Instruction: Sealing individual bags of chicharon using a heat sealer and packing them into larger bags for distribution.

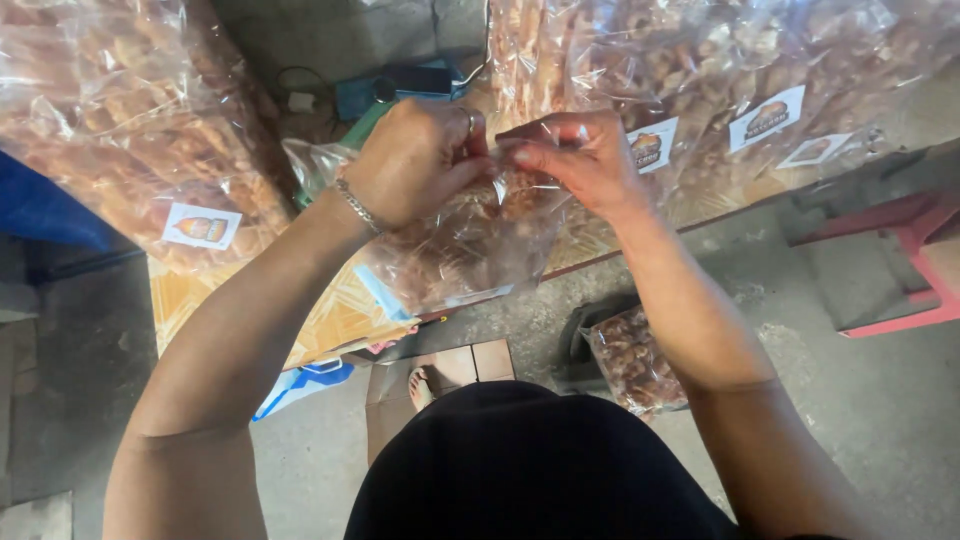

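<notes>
Both hands, left hand [415, 160] and right hand [580, 160], pinch the snack bag [470, 250] mouth, bag hanging downward.

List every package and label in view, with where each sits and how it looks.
Clear bag: pinched at its top by left hand and right hand, brown snacks inside.
Big clear bag: table left, white label.
Clear bags: table right, three white labels.
Small bag: on the floor, brown snacks inside.
</notes>
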